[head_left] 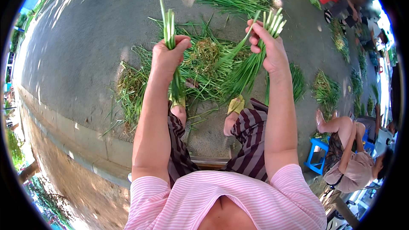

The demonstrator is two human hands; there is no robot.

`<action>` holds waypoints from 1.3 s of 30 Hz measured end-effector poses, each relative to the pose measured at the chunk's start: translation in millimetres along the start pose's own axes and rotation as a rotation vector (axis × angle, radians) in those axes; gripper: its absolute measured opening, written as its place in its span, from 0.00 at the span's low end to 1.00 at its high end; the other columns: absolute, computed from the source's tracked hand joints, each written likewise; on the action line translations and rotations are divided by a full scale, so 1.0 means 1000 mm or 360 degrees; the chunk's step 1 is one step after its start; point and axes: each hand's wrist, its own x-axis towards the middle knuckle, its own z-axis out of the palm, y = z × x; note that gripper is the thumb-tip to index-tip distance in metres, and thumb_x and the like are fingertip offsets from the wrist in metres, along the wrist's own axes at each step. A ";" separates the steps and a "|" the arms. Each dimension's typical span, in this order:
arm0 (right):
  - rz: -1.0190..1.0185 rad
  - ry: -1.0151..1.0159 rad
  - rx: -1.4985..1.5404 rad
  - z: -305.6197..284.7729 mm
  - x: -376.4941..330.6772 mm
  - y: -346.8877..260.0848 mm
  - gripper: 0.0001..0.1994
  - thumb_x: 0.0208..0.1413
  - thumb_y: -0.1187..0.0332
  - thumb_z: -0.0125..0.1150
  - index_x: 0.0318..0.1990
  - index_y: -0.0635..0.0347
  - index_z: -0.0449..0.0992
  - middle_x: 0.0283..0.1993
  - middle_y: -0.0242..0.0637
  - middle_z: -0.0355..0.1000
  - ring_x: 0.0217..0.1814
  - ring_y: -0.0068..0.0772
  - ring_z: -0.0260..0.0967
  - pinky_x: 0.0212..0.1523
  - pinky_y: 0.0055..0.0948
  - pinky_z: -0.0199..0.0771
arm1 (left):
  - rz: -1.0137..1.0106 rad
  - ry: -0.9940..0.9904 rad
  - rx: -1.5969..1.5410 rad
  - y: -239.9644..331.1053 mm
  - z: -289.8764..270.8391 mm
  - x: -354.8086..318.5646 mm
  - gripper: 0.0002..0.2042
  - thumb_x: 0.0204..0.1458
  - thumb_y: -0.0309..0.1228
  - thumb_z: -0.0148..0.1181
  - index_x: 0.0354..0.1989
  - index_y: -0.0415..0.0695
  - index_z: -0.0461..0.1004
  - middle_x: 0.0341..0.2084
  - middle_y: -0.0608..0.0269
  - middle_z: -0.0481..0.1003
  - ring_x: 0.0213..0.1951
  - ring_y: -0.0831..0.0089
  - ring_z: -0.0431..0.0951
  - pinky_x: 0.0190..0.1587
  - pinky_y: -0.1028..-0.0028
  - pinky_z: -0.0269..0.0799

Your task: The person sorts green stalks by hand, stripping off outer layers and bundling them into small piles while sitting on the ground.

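The left hand (166, 57) is curling tightly around the left bunch (170, 30), its thumb lying to the right. This bunch is standing nearly straight along the view, pale ends pointing away from the person and leaning slightly left, green leaves hanging back toward the left foot (179, 113). The right hand (275, 51) is closing more loosely around the right bunch (251, 70), with its fingertips showing on the left side. That bunch is slanting: its pale ends are pointing away and to the right, its leaves trailing back and to the left. One stalk (241, 44) is splaying apart from it on the left. Both bunches are hanging above the ground, well apart, near either side of the green heap (208, 86), where dry straw (206, 52) is lying on top.
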 end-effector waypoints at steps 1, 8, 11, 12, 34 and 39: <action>0.0029 -0.0066 -0.0036 0.004 -0.001 0.002 0.12 0.58 0.67 0.62 0.45 0.66 0.77 0.36 0.34 0.74 0.26 0.13 0.62 0.21 0.16 0.60 | 0.0004 -0.0075 -0.0050 -0.001 0.003 0.000 0.10 0.54 0.30 0.64 0.41 0.39 0.79 0.29 0.65 0.80 0.19 0.86 0.65 0.21 0.83 0.60; 0.0275 -0.0336 -0.0313 0.039 -0.016 0.014 0.16 0.56 0.63 0.64 0.45 0.68 0.78 0.31 0.27 0.72 0.24 0.13 0.61 0.22 0.18 0.60 | -0.0111 -0.0330 -0.0394 -0.002 0.015 -0.004 0.15 0.54 0.33 0.66 0.47 0.39 0.78 0.31 0.67 0.79 0.19 0.85 0.64 0.22 0.83 0.60; 0.0349 -0.0430 -0.0365 0.046 -0.020 0.018 0.16 0.57 0.62 0.64 0.46 0.66 0.77 0.32 0.28 0.72 0.24 0.14 0.62 0.23 0.18 0.61 | -0.0155 -0.0398 -0.0516 0.003 0.017 -0.007 0.16 0.54 0.33 0.66 0.48 0.39 0.77 0.29 0.69 0.78 0.19 0.85 0.63 0.22 0.83 0.59; 0.0381 -0.0431 -0.0376 0.049 -0.021 0.020 0.16 0.57 0.62 0.64 0.46 0.65 0.77 0.32 0.28 0.73 0.24 0.14 0.62 0.23 0.18 0.61 | -0.0137 -0.0399 -0.0566 0.008 0.020 -0.009 0.17 0.53 0.34 0.67 0.48 0.38 0.76 0.26 0.72 0.76 0.19 0.85 0.63 0.22 0.82 0.58; 0.0273 -0.0292 -0.0469 0.058 -0.021 0.039 0.15 0.59 0.62 0.60 0.46 0.65 0.78 0.27 0.26 0.70 0.23 0.16 0.60 0.24 0.20 0.62 | -0.0070 -0.0184 -0.0340 0.000 0.020 -0.006 0.11 0.55 0.34 0.65 0.40 0.40 0.79 0.21 0.71 0.74 0.18 0.85 0.64 0.21 0.82 0.57; 0.0279 -0.0316 -0.0452 0.057 -0.021 0.038 0.15 0.59 0.62 0.60 0.44 0.65 0.79 0.26 0.25 0.68 0.23 0.16 0.61 0.24 0.20 0.62 | -0.0114 -0.0142 -0.0318 0.001 0.019 -0.007 0.11 0.54 0.35 0.66 0.39 0.41 0.79 0.20 0.71 0.74 0.18 0.85 0.64 0.21 0.81 0.57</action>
